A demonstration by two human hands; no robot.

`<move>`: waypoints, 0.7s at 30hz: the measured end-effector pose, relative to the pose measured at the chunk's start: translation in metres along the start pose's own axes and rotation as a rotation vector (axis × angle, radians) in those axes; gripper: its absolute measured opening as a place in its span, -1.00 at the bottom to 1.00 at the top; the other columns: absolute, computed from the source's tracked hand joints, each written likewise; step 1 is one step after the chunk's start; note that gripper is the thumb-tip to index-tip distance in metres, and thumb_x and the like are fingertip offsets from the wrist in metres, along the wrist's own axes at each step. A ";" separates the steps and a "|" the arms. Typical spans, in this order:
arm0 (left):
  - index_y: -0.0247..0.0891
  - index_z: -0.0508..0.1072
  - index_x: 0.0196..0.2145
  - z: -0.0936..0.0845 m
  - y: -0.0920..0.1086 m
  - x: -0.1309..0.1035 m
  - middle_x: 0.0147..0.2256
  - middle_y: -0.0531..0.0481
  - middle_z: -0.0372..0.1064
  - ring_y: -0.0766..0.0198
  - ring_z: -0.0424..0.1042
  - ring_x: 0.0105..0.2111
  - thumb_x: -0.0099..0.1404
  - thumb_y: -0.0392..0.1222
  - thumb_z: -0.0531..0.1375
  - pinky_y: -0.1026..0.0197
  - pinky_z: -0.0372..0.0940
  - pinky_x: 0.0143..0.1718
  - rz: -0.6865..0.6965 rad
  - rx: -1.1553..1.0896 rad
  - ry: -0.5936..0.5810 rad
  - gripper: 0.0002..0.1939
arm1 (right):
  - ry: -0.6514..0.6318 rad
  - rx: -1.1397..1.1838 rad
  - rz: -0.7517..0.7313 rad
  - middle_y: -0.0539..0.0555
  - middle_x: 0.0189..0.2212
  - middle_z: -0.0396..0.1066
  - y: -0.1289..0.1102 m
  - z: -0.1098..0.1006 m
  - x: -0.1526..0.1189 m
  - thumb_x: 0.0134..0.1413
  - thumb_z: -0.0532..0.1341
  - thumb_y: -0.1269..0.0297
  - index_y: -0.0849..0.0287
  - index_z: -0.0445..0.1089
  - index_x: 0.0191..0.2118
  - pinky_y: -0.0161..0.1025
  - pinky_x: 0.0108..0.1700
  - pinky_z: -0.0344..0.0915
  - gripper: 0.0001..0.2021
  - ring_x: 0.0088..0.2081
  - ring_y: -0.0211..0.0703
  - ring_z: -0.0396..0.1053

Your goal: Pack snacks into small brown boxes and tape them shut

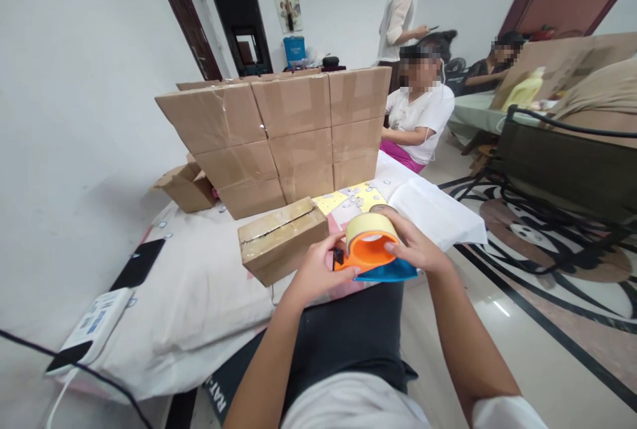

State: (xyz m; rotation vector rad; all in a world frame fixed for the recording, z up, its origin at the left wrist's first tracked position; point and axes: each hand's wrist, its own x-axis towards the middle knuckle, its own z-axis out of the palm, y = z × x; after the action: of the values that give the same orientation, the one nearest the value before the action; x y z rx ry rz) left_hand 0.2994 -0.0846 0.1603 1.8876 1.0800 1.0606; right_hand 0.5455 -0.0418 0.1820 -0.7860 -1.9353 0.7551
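An orange tape dispenser carrying a thick roll of pale yellowish tape is held up between my two hands. My left hand grips its end with the dark part, thumb along the lower edge. On the other side, my right hand has its fingers around the roll, the thumb by the inner ring. Just left of the dispenser a taped cardboard box lies on the covered table. Below the dispenser shows a flat blue item, partly hidden.
Stacked taped cartons form a wall across the table. An open carton stands left, with a black flat item and white power strip nearer. One person sits beyond the cartons. A folding chair stands right.
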 end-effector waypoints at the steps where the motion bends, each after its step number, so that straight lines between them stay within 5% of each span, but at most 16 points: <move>1: -0.20 0.39 0.16 0.002 0.000 0.001 -0.26 -0.02 0.51 0.17 0.48 -0.30 0.10 -0.06 0.40 0.16 0.37 -0.19 -0.017 0.023 0.054 -0.33 | 0.117 -0.095 -0.029 0.18 -0.01 0.43 -0.004 0.003 -0.003 -0.02 0.36 0.01 0.13 0.36 0.06 -0.01 0.06 0.35 -0.46 0.02 0.08 0.40; 3: -0.18 0.38 0.17 0.007 0.000 0.002 -0.29 0.00 0.50 0.18 0.47 -0.32 0.08 -0.08 0.40 0.18 0.35 -0.21 -0.037 0.118 0.177 -0.31 | 0.387 -0.195 -0.038 0.13 -0.18 0.44 -0.010 0.015 -0.012 0.00 0.39 0.11 0.13 0.41 -0.11 -0.06 0.00 0.37 -0.64 -0.11 0.00 0.42; 5: -0.13 0.36 0.19 0.013 0.001 0.003 -0.28 0.00 0.50 0.16 0.47 -0.30 0.08 -0.10 0.39 0.17 0.34 -0.20 -0.034 0.236 0.252 -0.29 | 0.512 -0.089 0.021 0.07 -0.34 0.43 -0.012 0.036 -0.020 0.07 0.35 0.13 0.13 0.40 -0.28 -0.12 -0.11 0.40 -0.78 -0.25 -0.08 0.43; 10: -0.07 0.33 0.20 0.035 0.002 0.001 -0.19 -0.03 0.52 0.08 0.50 -0.21 0.10 -0.15 0.36 0.10 0.33 -0.10 0.025 0.328 0.306 -0.30 | 0.498 0.431 0.253 0.16 -0.19 0.56 0.000 0.089 -0.013 0.09 0.33 0.00 0.17 0.44 -0.12 -0.08 -0.09 0.46 -0.64 -0.17 0.00 0.53; 15: -0.14 0.22 0.25 0.034 -0.004 0.001 -0.16 -0.07 0.52 0.10 0.49 -0.11 0.26 -0.11 0.25 0.05 0.33 0.00 0.027 0.069 0.251 -0.38 | 0.551 0.463 0.269 0.19 -0.20 0.59 0.008 0.094 0.007 0.16 0.27 -0.03 0.22 0.45 -0.10 -0.04 -0.04 0.46 -0.61 -0.14 0.03 0.55; 19: -0.14 0.57 -0.21 0.023 -0.013 0.006 -0.05 -0.12 0.48 0.04 0.37 0.08 0.30 -0.12 0.23 -0.03 0.20 0.17 0.037 0.036 0.094 -0.85 | 0.585 0.425 0.198 0.14 -0.32 0.59 0.012 0.096 0.009 0.20 0.23 -0.02 0.20 0.44 -0.21 -0.09 -0.15 0.49 -0.66 -0.28 -0.04 0.56; 21: -0.14 0.60 -0.35 0.023 -0.016 0.007 -0.08 -0.12 0.47 0.03 0.36 0.06 0.30 -0.13 0.21 -0.05 0.19 0.17 0.022 0.024 0.097 -0.84 | 0.582 0.421 0.180 0.13 -0.36 0.58 0.020 0.099 0.007 0.23 0.19 -0.05 0.19 0.44 -0.23 -0.10 -0.21 0.50 -0.65 -0.35 -0.04 0.56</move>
State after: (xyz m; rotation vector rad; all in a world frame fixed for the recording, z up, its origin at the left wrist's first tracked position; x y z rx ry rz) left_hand 0.3173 -0.0754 0.1390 1.8878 1.1329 1.1666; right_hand 0.4590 -0.0436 0.1287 -0.8090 -1.1492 0.8853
